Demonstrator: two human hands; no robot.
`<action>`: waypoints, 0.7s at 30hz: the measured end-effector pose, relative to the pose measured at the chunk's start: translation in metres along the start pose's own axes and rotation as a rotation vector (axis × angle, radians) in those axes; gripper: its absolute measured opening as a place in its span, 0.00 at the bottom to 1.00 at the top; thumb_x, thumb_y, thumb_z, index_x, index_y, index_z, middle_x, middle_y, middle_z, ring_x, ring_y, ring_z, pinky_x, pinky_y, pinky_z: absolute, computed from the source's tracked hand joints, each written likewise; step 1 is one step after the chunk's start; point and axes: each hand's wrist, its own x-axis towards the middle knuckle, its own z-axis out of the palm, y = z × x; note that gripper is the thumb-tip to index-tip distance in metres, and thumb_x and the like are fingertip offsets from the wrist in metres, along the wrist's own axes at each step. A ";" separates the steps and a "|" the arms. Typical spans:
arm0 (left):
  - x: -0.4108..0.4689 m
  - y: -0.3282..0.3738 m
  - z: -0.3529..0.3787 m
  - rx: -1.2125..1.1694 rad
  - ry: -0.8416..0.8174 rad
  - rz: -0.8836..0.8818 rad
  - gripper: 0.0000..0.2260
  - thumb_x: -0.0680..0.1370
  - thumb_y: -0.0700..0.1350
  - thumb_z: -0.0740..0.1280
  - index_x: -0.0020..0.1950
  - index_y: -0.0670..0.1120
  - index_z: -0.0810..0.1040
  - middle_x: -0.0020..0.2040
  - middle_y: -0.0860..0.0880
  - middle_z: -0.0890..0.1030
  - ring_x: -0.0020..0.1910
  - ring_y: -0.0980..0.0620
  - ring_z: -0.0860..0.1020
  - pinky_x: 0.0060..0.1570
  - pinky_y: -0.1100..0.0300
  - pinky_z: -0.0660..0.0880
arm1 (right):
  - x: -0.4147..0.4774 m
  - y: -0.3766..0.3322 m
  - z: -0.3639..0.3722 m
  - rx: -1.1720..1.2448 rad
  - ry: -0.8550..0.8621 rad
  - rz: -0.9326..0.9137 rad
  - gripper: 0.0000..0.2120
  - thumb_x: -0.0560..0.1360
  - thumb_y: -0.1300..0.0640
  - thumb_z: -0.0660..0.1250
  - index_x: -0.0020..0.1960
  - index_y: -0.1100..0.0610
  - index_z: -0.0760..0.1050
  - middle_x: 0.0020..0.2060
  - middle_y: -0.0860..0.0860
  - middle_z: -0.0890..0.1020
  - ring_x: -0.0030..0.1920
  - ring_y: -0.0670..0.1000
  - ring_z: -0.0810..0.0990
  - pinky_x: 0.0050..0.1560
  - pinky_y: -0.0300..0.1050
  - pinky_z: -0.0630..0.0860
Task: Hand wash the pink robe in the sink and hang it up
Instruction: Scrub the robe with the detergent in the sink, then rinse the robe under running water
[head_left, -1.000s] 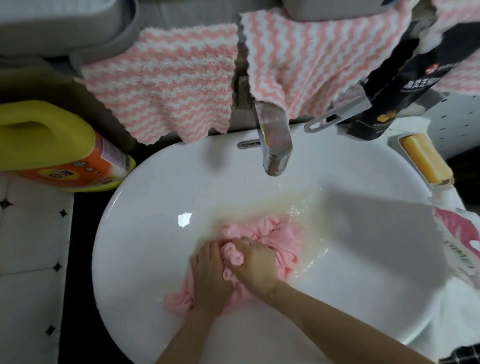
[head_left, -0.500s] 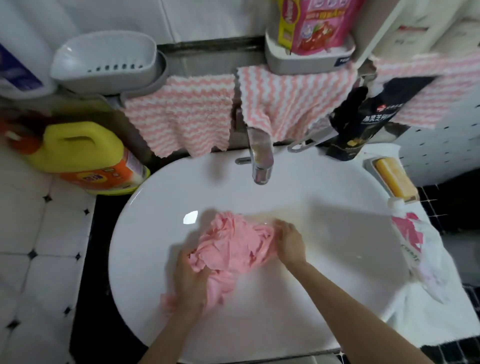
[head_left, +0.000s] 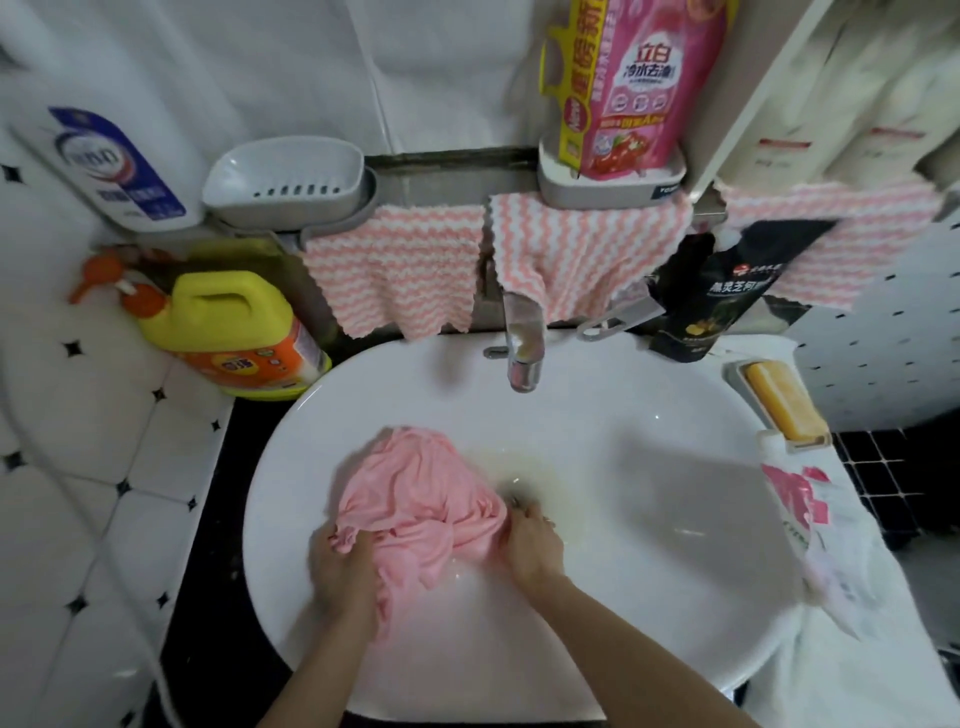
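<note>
The pink robe (head_left: 415, 499) lies bunched and wet in the left middle of the white sink (head_left: 649, 467). My left hand (head_left: 340, 571) grips a fold of the robe at its near left edge. At the robe's right edge my right hand (head_left: 532, 545) holds the cloth with curled fingers, close to the drain. The chrome tap (head_left: 524, 343) stands at the back of the sink, and no water runs from it.
A yellow detergent jug (head_left: 234, 332) stands left of the sink. Pink striped cloths (head_left: 395, 275) hang behind the tap. A yellow soap bar (head_left: 782, 405) in a dish and a pink-printed pouch (head_left: 800, 514) sit on the right rim. A black pouch (head_left: 722, 291) hangs at the back right.
The view has pulled back and tilted up. My hands have moved apart from a bunched clasp to the robe's two sides, and the robe has spread wider and shifted left.
</note>
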 end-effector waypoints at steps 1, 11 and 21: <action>0.000 0.001 -0.001 0.007 -0.016 0.005 0.11 0.74 0.39 0.67 0.54 0.48 0.72 0.54 0.39 0.78 0.53 0.40 0.77 0.54 0.50 0.74 | 0.002 -0.002 -0.002 -0.014 -0.008 -0.001 0.18 0.79 0.57 0.54 0.67 0.53 0.70 0.68 0.53 0.67 0.60 0.60 0.75 0.57 0.49 0.71; 0.002 0.000 -0.005 0.057 -0.155 0.075 0.17 0.65 0.50 0.70 0.50 0.47 0.71 0.48 0.44 0.77 0.48 0.43 0.78 0.46 0.53 0.74 | -0.024 0.051 -0.017 0.072 0.041 -0.004 0.16 0.78 0.59 0.57 0.62 0.49 0.75 0.55 0.50 0.75 0.52 0.52 0.78 0.51 0.42 0.71; -0.017 -0.002 0.011 0.717 -0.548 0.742 0.27 0.61 0.53 0.74 0.57 0.47 0.72 0.56 0.53 0.72 0.54 0.46 0.75 0.50 0.59 0.69 | -0.023 0.034 -0.036 0.591 -0.044 0.130 0.29 0.75 0.47 0.67 0.73 0.51 0.63 0.53 0.52 0.77 0.48 0.55 0.81 0.49 0.47 0.78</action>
